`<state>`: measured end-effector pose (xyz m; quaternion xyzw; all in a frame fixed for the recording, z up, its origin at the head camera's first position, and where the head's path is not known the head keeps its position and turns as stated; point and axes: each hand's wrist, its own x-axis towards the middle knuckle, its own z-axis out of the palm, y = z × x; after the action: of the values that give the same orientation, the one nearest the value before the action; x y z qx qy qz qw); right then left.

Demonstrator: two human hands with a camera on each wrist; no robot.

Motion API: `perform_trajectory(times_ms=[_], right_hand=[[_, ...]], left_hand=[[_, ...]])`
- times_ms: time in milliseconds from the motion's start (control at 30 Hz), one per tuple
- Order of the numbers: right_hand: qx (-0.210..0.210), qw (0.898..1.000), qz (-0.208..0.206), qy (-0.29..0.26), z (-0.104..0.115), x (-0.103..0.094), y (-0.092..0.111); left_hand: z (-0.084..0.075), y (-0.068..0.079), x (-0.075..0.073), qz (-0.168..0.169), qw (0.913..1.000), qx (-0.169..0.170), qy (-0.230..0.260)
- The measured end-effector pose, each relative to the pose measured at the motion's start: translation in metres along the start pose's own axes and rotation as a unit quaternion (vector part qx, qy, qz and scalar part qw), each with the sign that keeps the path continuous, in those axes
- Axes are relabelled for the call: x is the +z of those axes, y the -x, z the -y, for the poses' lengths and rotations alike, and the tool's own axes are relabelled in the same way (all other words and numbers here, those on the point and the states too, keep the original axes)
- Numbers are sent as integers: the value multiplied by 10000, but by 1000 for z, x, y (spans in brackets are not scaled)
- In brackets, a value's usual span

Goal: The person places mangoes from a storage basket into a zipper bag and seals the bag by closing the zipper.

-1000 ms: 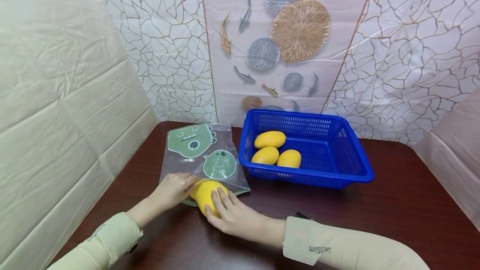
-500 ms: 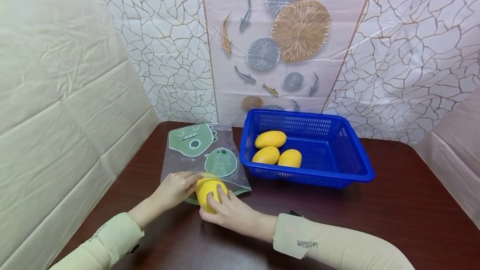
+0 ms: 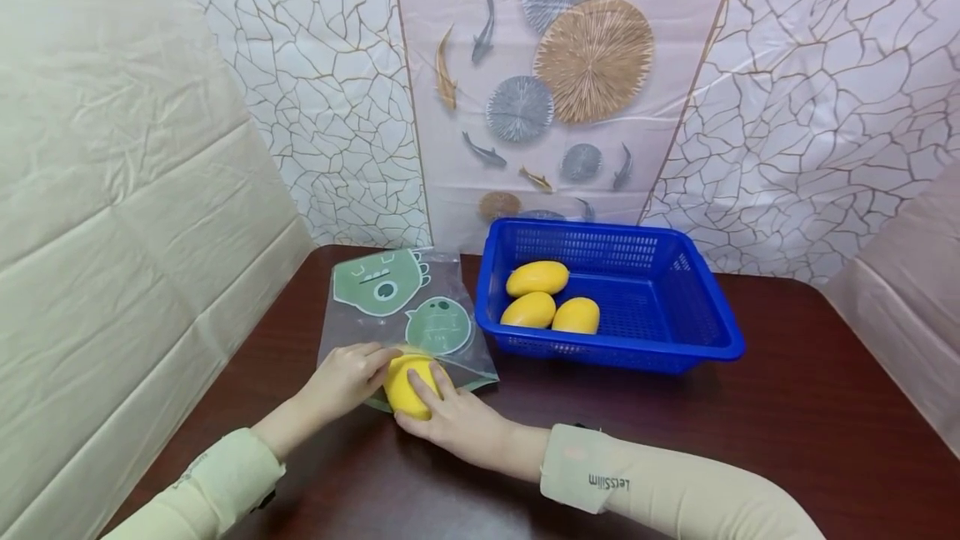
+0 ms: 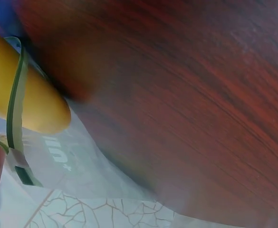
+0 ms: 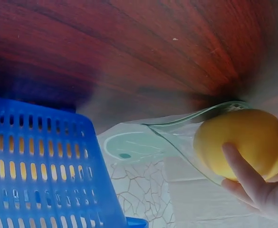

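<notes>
A yellow mango [image 3: 406, 391] lies at the mouth of a clear zip bag [image 3: 360, 337] with green cartoon prints. My right hand [image 3: 467, 427] grips the mango from the near right side, its fingers spread over the top. My left hand [image 3: 347, 380] pinches the near edge of the bag's mouth, close to the mango. In the left wrist view, the mango [image 4: 43, 102] reaches past the bag's green seal strip [image 4: 16, 99] into the bag. The right wrist view shows the mango's near end [image 5: 243, 142], with a dark stem spot, outside the opening.
A blue perforated basket [image 3: 660, 348] stands right of the bag, holding three more mangoes [image 3: 531, 310] at its left end. The dark wooden table [image 3: 810, 390] extends to the right. Patterned cloth [image 3: 352, 107] hangs behind, and a pale cloth wall [image 3: 135, 232] rises at left.
The mango has slid a little forward into the bag's mouth, and my right hand has moved left and forward with it. My left hand stays at the bag's edge.
</notes>
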<state>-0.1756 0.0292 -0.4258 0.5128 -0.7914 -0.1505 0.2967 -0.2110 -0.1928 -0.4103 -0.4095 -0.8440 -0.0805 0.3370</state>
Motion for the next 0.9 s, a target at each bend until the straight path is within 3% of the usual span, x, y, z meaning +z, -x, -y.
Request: perform_trajectory(times_ms=[167,400,667,900], right_hand=[[52,9995,141,-260,1,-2,-2],[-153,9994,-39,297,-3,6,-7],[-330,9931,-736,848,-4,15,-10],[-515,9887,-945,1045,-4,19,-12]], left_hand=[[0,2,-1,-5,9999,-102,59],[2,2,-2,45,9999,-127,-36],[1,2,-4,75,9999,-110,-78],[1,1,-2,50,10000,-31,-77]])
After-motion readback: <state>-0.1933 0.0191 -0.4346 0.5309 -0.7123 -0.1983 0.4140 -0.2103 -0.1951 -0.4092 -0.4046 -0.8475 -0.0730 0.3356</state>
